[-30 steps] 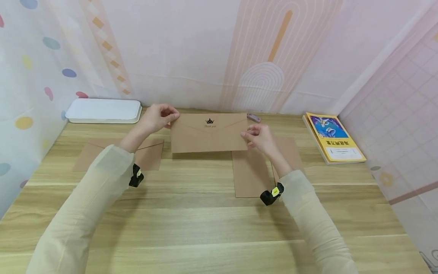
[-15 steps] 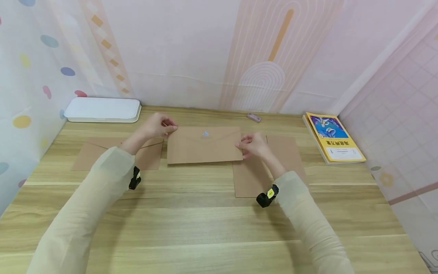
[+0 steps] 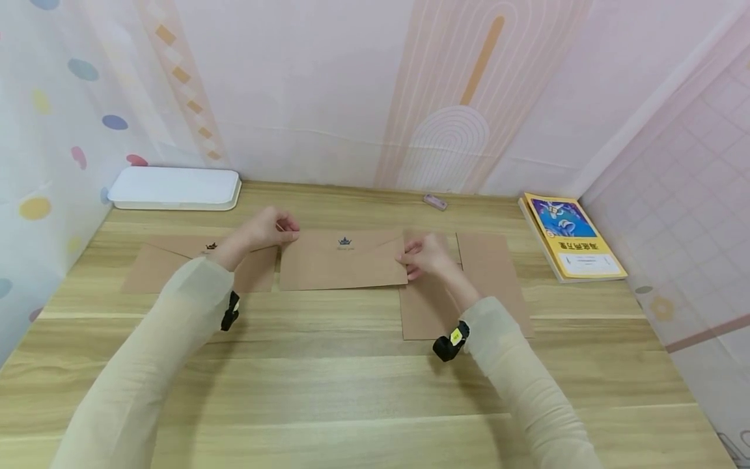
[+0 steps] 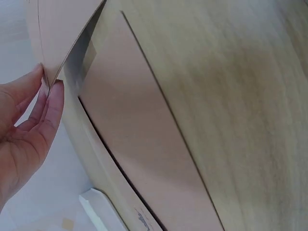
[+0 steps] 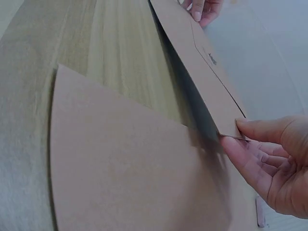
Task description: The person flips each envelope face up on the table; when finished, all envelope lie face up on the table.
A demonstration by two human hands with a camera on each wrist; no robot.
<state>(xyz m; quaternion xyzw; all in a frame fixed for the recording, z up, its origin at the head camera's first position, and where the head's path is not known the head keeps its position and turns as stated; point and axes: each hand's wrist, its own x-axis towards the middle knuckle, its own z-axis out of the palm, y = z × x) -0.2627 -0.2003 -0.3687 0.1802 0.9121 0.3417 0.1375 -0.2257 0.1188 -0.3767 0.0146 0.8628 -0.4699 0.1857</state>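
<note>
Held between both hands is a brown kraft envelope (image 3: 344, 270) with a small dark crown and writing near its top edge. My left hand (image 3: 271, 228) pinches its upper left corner, and my right hand (image 3: 430, 255) pinches its right edge. In the right wrist view the envelope (image 5: 197, 72) is raised a little off the table, casting a shadow. To the left, partly behind my left forearm, lies a second envelope (image 3: 258, 270) with a crown print. Two more brown envelopes lie to the right, the nearer envelope (image 3: 428, 319) partly under my right hand and the farther envelope (image 3: 489, 273) beside it.
A white flat case (image 3: 174, 187) lies at the back left of the wooden table (image 3: 328, 404). At the back stands a small purple block-like item (image 3: 435, 202). Yellow-covered books (image 3: 571, 238) are stacked at the right. A patterned curtain (image 3: 305, 85) hangs behind the table.
Both hands have brought the envelope down and toward me, slightly left. It now hangs lower, and the purple item is fully uncovered. The other envelopes have stayed put.
</note>
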